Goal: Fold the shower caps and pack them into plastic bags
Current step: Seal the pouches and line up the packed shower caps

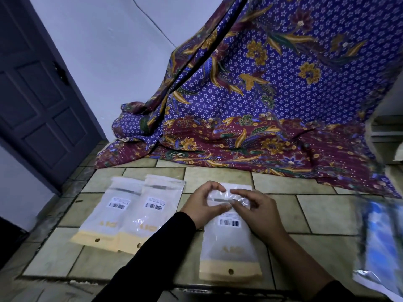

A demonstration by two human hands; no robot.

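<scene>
A white plastic bag (231, 247) with a barcode label and a cream strip with a punched hole lies flat on the tiled surface before me. My left hand (204, 203) and my right hand (258, 211) both pinch its far end along the dark zip strip, fingertips nearly meeting. Whether a shower cap is inside I cannot tell. To the left lie two more bags of the same kind, one (104, 212) partly under the other (146, 214), both with barcodes.
A purple and maroon floral cloth (272, 101) hangs behind and spills onto the tiled floor (327, 214). A clear packet with blue contents (379, 240) lies at the right edge. A dark door (37, 94) stands at the left.
</scene>
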